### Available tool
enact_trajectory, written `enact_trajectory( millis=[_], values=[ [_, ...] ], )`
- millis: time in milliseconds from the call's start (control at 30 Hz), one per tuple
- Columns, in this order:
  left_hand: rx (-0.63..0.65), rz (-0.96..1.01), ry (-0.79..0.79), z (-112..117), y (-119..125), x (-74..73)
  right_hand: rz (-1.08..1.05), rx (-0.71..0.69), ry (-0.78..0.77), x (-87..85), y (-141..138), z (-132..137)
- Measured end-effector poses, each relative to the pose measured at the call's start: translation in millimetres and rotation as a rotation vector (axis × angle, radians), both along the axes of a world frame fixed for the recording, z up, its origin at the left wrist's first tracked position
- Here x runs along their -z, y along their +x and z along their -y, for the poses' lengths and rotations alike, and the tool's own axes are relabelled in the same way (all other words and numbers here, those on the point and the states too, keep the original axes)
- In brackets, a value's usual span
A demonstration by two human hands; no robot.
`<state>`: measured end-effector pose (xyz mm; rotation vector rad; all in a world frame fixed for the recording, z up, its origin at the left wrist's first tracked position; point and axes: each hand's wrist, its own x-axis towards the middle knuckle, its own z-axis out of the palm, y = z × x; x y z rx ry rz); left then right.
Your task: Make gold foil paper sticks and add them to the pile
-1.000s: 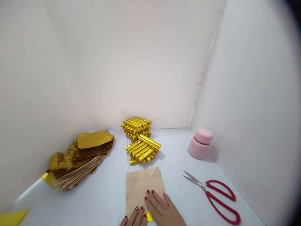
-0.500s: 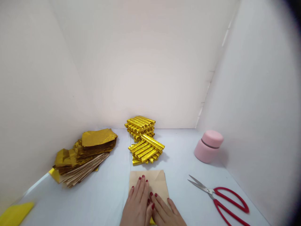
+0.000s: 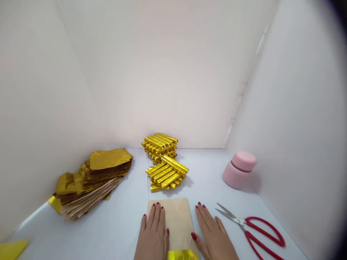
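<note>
A tan paper sheet (image 3: 177,220) lies flat on the table in front of me, with a shiny gold strip (image 3: 182,255) showing at its near end. My left hand (image 3: 154,233) rests flat along the sheet's left side, fingers stretched out and pointing away. Beside the right edge of the paper lies my right hand (image 3: 213,233), palm down with the fingers extended and the thumb near the edge. Neither hand grips anything. The lower end of the sheet is cut off by the frame.
Two stacks of folded gold paper sticks, a rear stack (image 3: 159,144) and a front stack (image 3: 168,173), stand beyond the sheet. A pile of gold and tan sheets (image 3: 93,180) leans at left. Red-handled scissors (image 3: 244,224) and a pink lidded jar (image 3: 239,169) are at right. A yellow piece (image 3: 12,249) lies lower left.
My hands have moved apart: the right one slid off the paper to the right, the left one shifted slightly left. More of the sheet and its gold strip now shows.
</note>
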<state>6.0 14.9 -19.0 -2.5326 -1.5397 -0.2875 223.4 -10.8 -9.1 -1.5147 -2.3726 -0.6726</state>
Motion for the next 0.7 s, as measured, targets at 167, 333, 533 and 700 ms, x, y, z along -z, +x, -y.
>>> enact_trajectory(
  millis=[167, 333, 533, 700],
  values=[
    [0.022, -0.035, -0.078, -1, -1, -4.3, -0.113, -0.214, -0.314, -7.3, -54, -15],
    [-0.017, -0.037, -0.131, -2, -4, 4.8, -0.265, -0.130, -0.608, -10.6, -59, -28],
    [-0.053, 0.019, -0.184, -4, -8, 3.2, -0.289, 0.112, -0.622, -10.8, -24, -25],
    [-0.152, 0.041, -0.247, -3, -10, -12.8, -0.315, 0.103, -0.568, -6.7, -24, -24]
  ],
)
